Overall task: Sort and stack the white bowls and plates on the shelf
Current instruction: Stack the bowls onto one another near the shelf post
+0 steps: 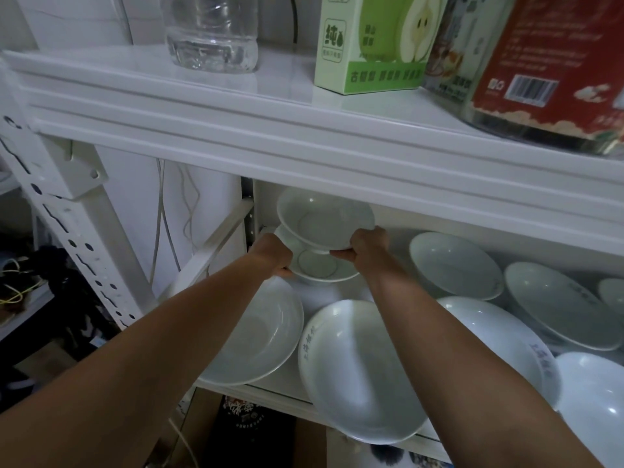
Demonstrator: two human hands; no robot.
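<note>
White crockery: one stack begun, most dishes loose

White glazed bowls and plates lie across the white metal lower shelf [270,388], and only one pile has been started. The right hand [366,246] is closed on the near rim of a small white footed ceramic bowl [324,221], held raised and tilted just above a second small white bowl [319,265]. The left hand [271,253] grips that lower bowl's left rim; whether it steadies or lifts it I cannot tell. My judgement is that nesting these two is the step in hand, so the task is at an early stage.

Counted, as far as the view allows: two small bowls at the hands, and seven larger dishes loose and unstacked. Nearer than the left hand lies a plain white shallow plate [260,336]; nearer than the right hand, under its forearm, a white plate with grey lettering on the rim [351,369] overhanging the shelf edge. To the right of the right hand sit a deep white dish [452,265], a lettered plate [557,305], another large lettered plate [486,325], a cut-off plate [597,410] and a sliver of one more dish [613,292]. All seven are left to sort by kind and pile
</note>
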